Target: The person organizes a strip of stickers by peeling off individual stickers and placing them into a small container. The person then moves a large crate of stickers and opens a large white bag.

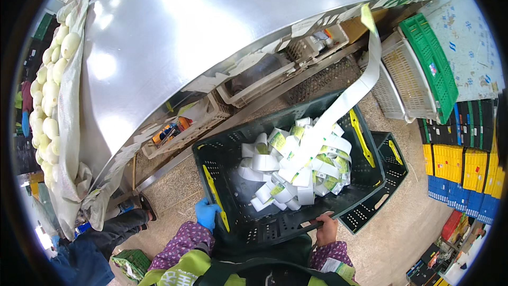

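Note:
A dark green plastic crate (pixel 222 143) is in front of me, tilted in the view, with yellow handle pieces at both ends. My left hand (pixel 208 213), in a blue glove, grips its left end beside the yellow handle piece. With my bare right hand (pixel 327 228) I hold the near rim at its handle opening. Inside lies a tangled heap of white and green printed label strip (pixel 293 167). One length of that strip (pixel 353 95) rises out of the crate to the edge of the metal table. Fingers inside the left handle are hidden.
A shiny metal table (pixel 131 55) spans the top, with pale oval vegetables (pixel 51 87) at its left end. Baskets (pixel 262 79) stand beneath it. Another dark crate (pixel 369 210) is under mine. Stacked crates (pixel 448 163) line the right; a person's legs (pixel 123 226) are at left.

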Demonstrator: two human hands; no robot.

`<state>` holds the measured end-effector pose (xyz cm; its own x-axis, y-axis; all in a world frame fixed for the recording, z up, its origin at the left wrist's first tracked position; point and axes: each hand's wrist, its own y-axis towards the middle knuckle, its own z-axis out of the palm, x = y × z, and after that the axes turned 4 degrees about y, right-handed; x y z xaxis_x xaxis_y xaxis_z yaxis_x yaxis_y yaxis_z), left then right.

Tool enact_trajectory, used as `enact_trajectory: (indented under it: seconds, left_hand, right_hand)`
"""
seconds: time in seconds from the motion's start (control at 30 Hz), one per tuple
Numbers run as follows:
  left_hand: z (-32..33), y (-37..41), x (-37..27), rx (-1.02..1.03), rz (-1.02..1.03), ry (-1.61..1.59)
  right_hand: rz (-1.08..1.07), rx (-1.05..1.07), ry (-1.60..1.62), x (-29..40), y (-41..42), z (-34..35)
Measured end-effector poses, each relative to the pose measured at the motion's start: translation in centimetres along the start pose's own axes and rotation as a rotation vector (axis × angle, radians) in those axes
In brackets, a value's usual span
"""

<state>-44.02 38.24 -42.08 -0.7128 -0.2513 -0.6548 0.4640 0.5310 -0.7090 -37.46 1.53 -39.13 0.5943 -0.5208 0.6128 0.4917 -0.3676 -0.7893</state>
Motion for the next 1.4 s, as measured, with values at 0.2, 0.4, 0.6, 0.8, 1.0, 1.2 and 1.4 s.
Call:
enact_trajectory:
  seconds: [0.2, 0.4, 0.6, 0.8, 1.0, 1.2, 1.4]
  left_hand:
    - [-3.4, -1.5, -6.4, 0.059, 0.063, -0.119]
    - [-2.5, 0.3, -12.0, 0.108, 0.095, -0.299]
    - [1.4, 5.3, -16.3, 0.113, 0.238, -0.143]
    - [1.8, 16.1, -18.5, 0.033, 0.589, -0.094]
    - [-1.7, 30.5, -10.6, -0.082, 0.661, 0.733]
    - [5.7, 18.3, -17.9, -0.024, 0.309, -0.354]
    - [5.1, 11.5, -10.0, 0.124, -0.379, 0.431]
  right_hand:
    - [-0.123, 0.14, 0.05, 3.3, -5.1, 3.6]
    - [-0.221, 0.293, 0.139, 5.7, -3.0, 9.1]
    - [-0.232, 0.362, 0.036, 8.0, 3.8, 13.3]
    - [-0.315, 0.496, 0.073, 10.6, 7.8, 21.4]
    - [-0.287, 0.731, 0.064, 17.7, 5.2, 34.7]
    - [-0.15, 0.77, -0.31, 13.7, 8.0, 33.4]
    - [0.113, 0.571, -0.355, -7.8, 13.1, 6.6]
